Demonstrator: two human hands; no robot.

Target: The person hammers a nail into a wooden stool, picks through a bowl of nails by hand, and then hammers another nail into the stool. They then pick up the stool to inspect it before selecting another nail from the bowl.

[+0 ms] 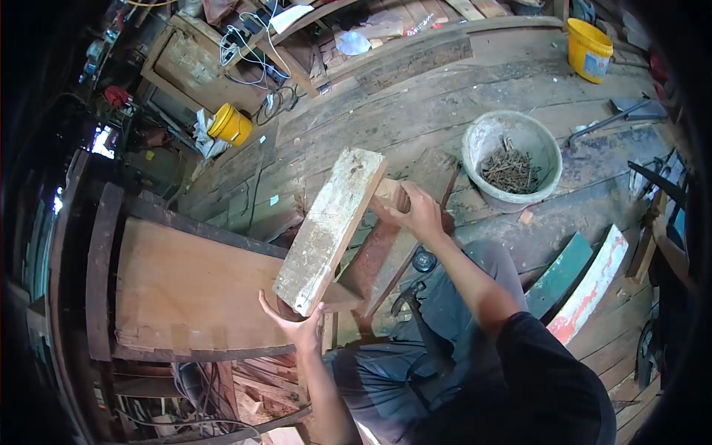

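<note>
A worn wooden board (330, 222) with whitish, stained paint is tilted in front of me. My left hand (298, 322) holds its lower end, fingers spread round the corner. My right hand (419, 213) is closed on a wooden block (391, 194) that sits against the board's upper right edge. Beneath them lies a reddish-brown wooden beam (378, 263). A claw hammer (417, 304) rests by my legs, near a small dark round object (423, 259).
A whitish bucket (552, 159) of nails stands right of the beam. Yellow buckets (231, 124) (590, 50) stand farther off. Green (561, 273) and red-white boards (591, 285) lie at right. A wooden panel (200, 285) is at left. Another person's arm (671, 252) shows at the right edge.
</note>
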